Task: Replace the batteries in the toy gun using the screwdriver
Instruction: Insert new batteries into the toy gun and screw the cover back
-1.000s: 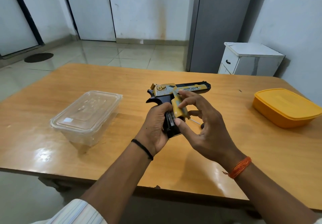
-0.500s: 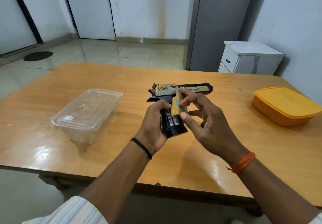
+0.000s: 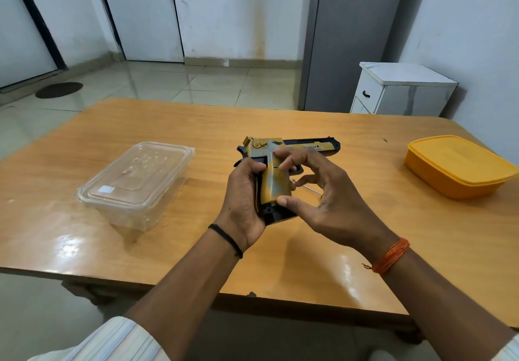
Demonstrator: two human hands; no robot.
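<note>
1. Toy gun (image 3: 283, 161): black and yellow, held above the middle of the surface (image 3: 140, 248), barrel pointing toward the right edge, grip toward the person.
2. Left hand (image 3: 243, 195): curled round the back of the grip, steadying the toy.
3. Right hand (image 3: 323, 192): thumb and fingertips pinch the yellow grip cover (image 3: 273, 181) at its lower and upper ends, pressing it onto the grip. No batteries can be seen.
4. Screwdriver (image 3: 307, 188): lies on the surface just behind the right hand, mostly hidden; only the thin shaft shows.
5. Clear plastic box (image 3: 134, 183): lidded, toward the left edge. Yellow box (image 3: 457, 165): lidded, near the right edge.
6. Step in hand, as judged: seating the cover over the battery bay. To do it well, the cover's edges should line up flush all round before pressure is applied; the left hand should keep the grip from twisting. A cover that sits crooked would probably misalign the screw hole, so it should be checked before reaching for the screwdriver.
</note>
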